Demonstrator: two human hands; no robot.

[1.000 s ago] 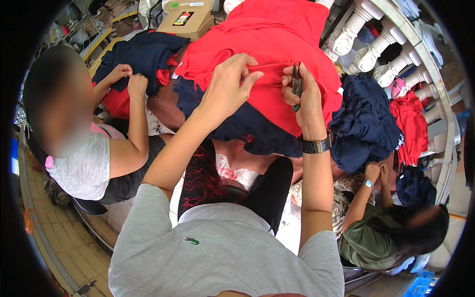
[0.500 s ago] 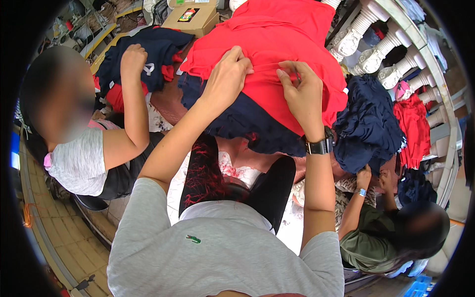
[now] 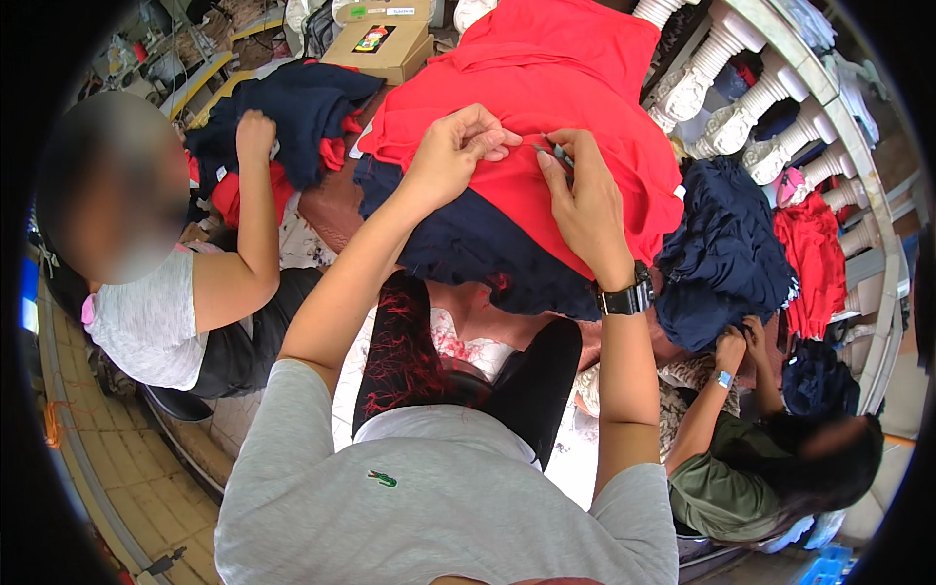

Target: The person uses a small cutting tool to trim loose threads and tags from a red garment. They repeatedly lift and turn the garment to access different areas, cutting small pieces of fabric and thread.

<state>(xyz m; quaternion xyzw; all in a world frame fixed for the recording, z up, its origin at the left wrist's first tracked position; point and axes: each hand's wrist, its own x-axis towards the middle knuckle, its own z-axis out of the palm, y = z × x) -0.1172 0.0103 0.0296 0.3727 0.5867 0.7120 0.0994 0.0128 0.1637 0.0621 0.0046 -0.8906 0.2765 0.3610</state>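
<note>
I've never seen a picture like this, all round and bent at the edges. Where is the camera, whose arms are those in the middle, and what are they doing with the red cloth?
There is no machine here. The camera sits on a person's head and looks down, and its wide lens bends the edges. The two bare arms rising from the bottom are that person's own.

The left hand pinches a fold of the red garment. The right hand, with a dark watch on its wrist, holds a small tool at the same spot; it is too small to tell what kind. The red garment lies over a navy garment.

Two other people sit alongside. The one on the left has a hand on a navy and red pile. The one on the right grips another navy bundle. A cardboard box sits at the top.
</note>
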